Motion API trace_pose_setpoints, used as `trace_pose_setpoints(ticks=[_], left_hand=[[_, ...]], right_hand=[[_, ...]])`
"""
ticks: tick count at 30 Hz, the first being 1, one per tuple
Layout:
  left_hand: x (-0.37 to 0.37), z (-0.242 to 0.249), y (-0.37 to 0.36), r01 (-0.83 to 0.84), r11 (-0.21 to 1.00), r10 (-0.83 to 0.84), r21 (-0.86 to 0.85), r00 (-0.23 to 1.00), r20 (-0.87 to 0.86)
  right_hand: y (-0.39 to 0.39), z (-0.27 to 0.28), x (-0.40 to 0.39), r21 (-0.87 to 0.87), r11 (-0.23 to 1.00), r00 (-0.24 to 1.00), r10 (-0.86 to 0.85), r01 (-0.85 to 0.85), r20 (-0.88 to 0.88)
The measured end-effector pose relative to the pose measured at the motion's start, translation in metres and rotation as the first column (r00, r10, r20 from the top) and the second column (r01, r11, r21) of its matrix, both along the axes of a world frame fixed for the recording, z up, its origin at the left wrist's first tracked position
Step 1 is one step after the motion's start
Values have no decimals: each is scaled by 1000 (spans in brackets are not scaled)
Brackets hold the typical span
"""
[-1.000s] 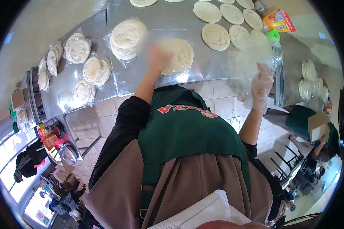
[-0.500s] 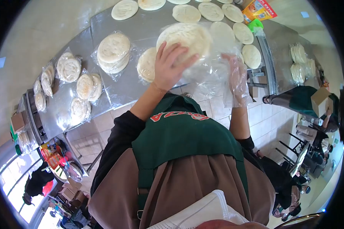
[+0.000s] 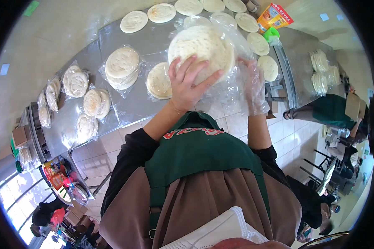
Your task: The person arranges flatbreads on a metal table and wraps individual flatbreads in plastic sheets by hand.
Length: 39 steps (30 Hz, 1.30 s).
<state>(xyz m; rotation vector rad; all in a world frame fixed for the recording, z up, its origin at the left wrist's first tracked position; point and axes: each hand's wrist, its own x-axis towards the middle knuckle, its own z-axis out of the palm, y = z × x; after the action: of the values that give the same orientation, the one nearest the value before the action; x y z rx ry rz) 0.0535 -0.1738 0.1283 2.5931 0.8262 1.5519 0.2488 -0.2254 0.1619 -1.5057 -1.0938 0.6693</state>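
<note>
The left hand (image 3: 191,85), with fingers spread, holds the bread (image 3: 201,47) in the upper centre of the frame, beside loose plastic (image 3: 226,89). The right hand (image 3: 255,85) is plastic-covered; its grip I cannot tell. Keeping the 2 hands level should prevent bending.

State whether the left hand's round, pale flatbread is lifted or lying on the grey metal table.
Lifted: the left hand holds the flatbread, which looks larger than the pale discs on the table.

Left hand (image 3: 194,83) spread-fingered, both forearms (image 3: 259,132) forward
</note>
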Motion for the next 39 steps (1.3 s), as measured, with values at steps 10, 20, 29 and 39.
trace_pose_setpoints(ticks=[10, 20, 29, 39], left_hand=[[24, 2, -5, -204, 977, 203, -68, 979, -17], [-10, 57, 78, 25, 963, 21, -269, 985, 168], [-20, 67, 115, 454, 718, -382, -527, 891, 247], [-11, 49, 113, 915, 313, -231, -255, 334, 914]], right_hand=[[14, -2, -48, 258, 963, 977, 22, -78, 214], [37, 16, -8, 123, 985, 948, 80, -124, 309], [31, 39, -3, 78, 959, 904, 228, -273, 361], [28, 20, 2, -47, 993, 979, 118, -112, 166]])
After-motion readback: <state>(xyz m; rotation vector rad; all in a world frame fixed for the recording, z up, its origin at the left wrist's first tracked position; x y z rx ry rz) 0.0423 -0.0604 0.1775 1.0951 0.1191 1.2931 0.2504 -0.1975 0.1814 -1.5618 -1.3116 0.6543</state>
